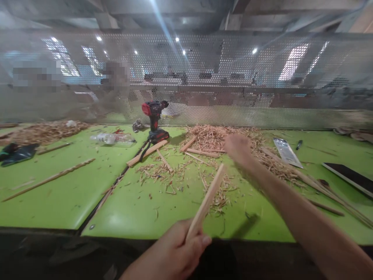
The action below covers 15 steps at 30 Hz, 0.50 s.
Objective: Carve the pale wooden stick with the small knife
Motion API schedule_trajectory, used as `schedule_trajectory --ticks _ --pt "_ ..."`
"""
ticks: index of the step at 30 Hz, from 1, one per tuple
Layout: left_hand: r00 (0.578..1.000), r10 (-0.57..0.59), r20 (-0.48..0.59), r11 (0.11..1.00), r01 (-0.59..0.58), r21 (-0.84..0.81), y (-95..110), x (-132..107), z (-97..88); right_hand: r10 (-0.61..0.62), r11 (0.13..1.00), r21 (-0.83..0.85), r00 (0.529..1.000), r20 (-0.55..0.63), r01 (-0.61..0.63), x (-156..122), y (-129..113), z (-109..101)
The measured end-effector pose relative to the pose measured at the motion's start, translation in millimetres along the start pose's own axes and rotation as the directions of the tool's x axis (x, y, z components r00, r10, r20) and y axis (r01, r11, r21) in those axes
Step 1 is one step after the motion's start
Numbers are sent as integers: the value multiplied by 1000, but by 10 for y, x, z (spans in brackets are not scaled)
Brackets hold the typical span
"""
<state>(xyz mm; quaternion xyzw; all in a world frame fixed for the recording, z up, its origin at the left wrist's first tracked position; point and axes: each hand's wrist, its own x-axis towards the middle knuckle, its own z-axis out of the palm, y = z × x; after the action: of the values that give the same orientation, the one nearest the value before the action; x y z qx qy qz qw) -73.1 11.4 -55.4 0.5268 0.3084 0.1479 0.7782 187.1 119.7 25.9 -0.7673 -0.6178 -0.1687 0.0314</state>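
Note:
My left hand [175, 252] is closed around the near end of a thin wooden stick [207, 200], which slants up and away over the green table [72, 194]. My right hand [237, 147] reaches forward over a pile of wood shavings [215, 136]; it is smeared by motion and its fingers cannot be made out. Several other wooden sticks [201, 152] lie just left of that hand among the shavings.
A red and black cordless drill [154, 118] stands upright at the back centre. A plastic bottle [112, 139] lies to its left, dark gloves [17, 152] at far left. A long stick [49, 179], a metal plate [287, 152], a pen [298, 144] and a dark tablet [349, 177] lie around. Perforated mesh [233, 77] closes the back.

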Motion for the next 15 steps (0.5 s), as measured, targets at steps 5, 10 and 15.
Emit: schedule_trajectory --ticks 5,10,15 --pt "994 82 70 977 -66 -202 -11 -4 -64 79 978 200 993 -86 -60 -125 190 -26" --pt "987 115 115 970 -87 -226 -2 114 -90 -170 912 377 985 -19 164 -636 -247 -160" --pt "988 126 91 984 -113 -139 0 112 -49 -183 966 151 969 -166 208 -685 -409 -158"
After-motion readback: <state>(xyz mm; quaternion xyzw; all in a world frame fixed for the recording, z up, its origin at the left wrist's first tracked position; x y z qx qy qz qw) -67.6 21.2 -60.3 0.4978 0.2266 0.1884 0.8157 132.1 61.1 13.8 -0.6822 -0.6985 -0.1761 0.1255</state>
